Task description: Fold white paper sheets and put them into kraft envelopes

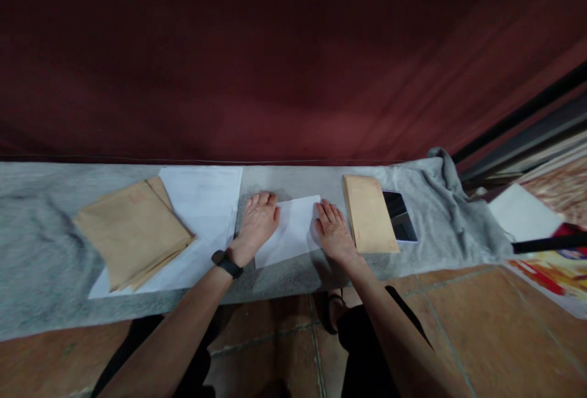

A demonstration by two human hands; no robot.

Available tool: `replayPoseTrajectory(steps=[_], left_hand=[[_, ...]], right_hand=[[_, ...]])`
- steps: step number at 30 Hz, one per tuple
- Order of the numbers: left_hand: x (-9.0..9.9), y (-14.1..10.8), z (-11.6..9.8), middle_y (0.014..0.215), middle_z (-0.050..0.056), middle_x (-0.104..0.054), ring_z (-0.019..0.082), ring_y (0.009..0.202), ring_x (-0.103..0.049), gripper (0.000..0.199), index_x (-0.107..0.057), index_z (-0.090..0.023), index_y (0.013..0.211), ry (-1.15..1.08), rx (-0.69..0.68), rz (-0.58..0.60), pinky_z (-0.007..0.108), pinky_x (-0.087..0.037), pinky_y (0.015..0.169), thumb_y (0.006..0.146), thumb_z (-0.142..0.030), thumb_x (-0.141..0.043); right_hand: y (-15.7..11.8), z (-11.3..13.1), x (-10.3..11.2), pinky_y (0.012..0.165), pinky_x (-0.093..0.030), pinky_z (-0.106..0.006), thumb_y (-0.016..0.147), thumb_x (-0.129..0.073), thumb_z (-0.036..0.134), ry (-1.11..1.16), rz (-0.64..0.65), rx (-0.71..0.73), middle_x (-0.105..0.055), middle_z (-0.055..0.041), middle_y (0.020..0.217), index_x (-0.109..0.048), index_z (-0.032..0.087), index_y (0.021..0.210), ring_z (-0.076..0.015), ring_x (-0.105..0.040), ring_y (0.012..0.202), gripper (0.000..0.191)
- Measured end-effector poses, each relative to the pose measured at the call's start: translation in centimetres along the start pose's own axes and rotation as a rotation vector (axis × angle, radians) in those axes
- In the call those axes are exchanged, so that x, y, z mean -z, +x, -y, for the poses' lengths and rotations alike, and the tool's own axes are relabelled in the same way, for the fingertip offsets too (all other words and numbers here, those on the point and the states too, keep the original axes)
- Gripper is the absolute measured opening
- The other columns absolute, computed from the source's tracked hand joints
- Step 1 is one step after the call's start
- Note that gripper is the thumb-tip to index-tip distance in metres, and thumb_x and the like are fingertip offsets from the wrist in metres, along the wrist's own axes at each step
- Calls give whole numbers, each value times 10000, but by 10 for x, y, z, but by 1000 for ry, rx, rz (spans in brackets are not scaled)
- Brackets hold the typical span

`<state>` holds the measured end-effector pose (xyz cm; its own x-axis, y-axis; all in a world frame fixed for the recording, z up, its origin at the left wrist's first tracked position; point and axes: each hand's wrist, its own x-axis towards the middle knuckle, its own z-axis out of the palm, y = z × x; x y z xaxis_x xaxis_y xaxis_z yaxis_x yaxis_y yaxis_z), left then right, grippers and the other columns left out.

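Note:
A white sheet of paper (293, 230) lies between my hands, smaller than the white sheets at the left, possibly folded. On its left edge rests my left hand (259, 221), with a dark watch on the wrist and the fingers slightly curled, holding nothing. My right hand (334, 230) lies flat at the sheet's right edge, fingers extended. Just right of it is a stack of brown envelopes (372, 214). More brown envelopes (137, 230) are piled loosely at the left, partly over large white sheets (206, 196).
A grey cloth (41, 251) covers the long narrow surface. A dark tablet or phone (400, 217) sticks out from under the right envelope stack. Dark red fabric (293, 80) hangs behind. White paper (525, 214) and a colourful printed item (557, 272) are at the far right.

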<state>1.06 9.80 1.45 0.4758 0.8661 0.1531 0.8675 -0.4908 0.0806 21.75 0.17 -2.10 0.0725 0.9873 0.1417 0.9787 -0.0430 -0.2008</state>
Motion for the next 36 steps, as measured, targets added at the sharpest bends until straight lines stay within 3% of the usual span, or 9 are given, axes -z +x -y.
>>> replayPoseTrajectory(steps=[4,9,13,17,24,27,31,33,36], left_hand=[[8,-4,4,1099,139,-686,294,1050,-617,249,-664,-165,1114,-120,64,74,389,-439,915,919,-273,-555],[10,-5,22,777,42,-685,213,743,-621,120,-667,-212,820,-454,215,280,300,-418,676,863,-261,-567],[7,-13,37,581,-29,-547,162,605,-530,134,-589,-209,655,-850,342,223,258,-359,575,771,-266,-554],[12,-28,43,603,-50,-548,139,585,-509,128,-602,-196,698,-1210,525,141,241,-364,560,668,-321,-606],[26,-43,45,728,-22,-657,163,650,-611,373,-650,-193,852,-1558,834,194,244,-433,557,502,-290,-736],[26,-44,45,697,-31,-647,146,608,-595,374,-641,-188,836,-1599,849,200,230,-430,520,482,-261,-737],[25,-47,41,635,-52,-603,122,561,-566,305,-612,-187,779,-1666,790,277,210,-425,485,498,-238,-721],[26,-49,38,706,-35,-635,139,627,-608,287,-614,-190,806,-1685,751,302,232,-488,531,549,-257,-723],[25,-48,38,876,-3,-674,182,803,-669,311,-621,-211,958,-1674,701,208,320,-582,683,667,-298,-683]], right_hand=[[2,0,0,1191,-319,-504,1026,-377,248,23,-8,-9,-395,-151,1596,-433,116,1515,-308,-369,1465,510],[6,3,0,1194,-320,-517,1004,-394,217,67,-25,-32,-416,-158,1582,-473,97,1483,-311,-390,1453,499],[8,6,3,1195,-341,-515,981,-392,179,141,-42,5,-448,-170,1558,-485,77,1469,-297,-399,1450,507],[7,10,4,1216,-347,-450,945,-394,113,229,-3,126,-466,-148,1550,-482,96,1475,-240,-414,1446,538],[2,11,12,1231,-341,-445,822,-461,8,433,108,299,-478,-66,1551,-452,235,1510,-191,-420,1444,724],[1,8,17,1226,-347,-450,759,-467,-38,511,135,340,-465,-52,1561,-473,267,1496,-189,-415,1448,798],[1,7,21,1205,-373,-464,778,-511,-37,518,112,325,-532,-57,1506,-589,275,1404,-211,-484,1396,704],[2,8,23,1168,-423,-443,815,-520,-20,517,98,282,-585,-47,1454,-644,290,1343,-204,-540,1341,625],[3,9,28,1123,-473,-409,864,-542,31,531,84,202,-642,-34,1387,-696,291,1272,-198,-589,1281,507]])
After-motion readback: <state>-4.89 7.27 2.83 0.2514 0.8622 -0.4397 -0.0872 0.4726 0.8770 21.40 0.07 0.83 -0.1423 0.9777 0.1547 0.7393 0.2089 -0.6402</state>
